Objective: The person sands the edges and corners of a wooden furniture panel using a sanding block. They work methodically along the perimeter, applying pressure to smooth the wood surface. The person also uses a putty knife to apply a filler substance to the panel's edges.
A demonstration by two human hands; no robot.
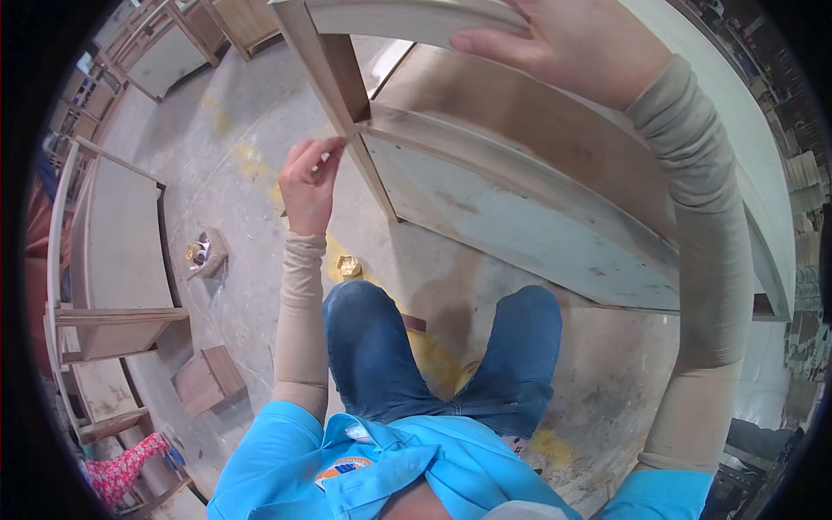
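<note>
A pale, unpainted wooden furniture frame point(520, 195) with a curved front and a whitish lower panel stands in front of me, to the right. My left hand point(309, 186) is closed in a pinch, its fingertips at the corner post point(368, 169) where the middle rail meets it. Something thin and dark pokes out below the palm; whatever lies in the fingers is too small to name. My right hand point(585, 48) lies over the curved top rail point(407, 22), thumb stretched along it and apart from the fingers, which are partly cut off by the picture's edge.
On the concrete floor are a small gold-coloured tin point(348, 266), a bag with small items point(208, 253), a brown wooden block point(208, 381) and a dark red strip point(414, 323) by my knees. More wooden furniture point(130, 234) stands at the left.
</note>
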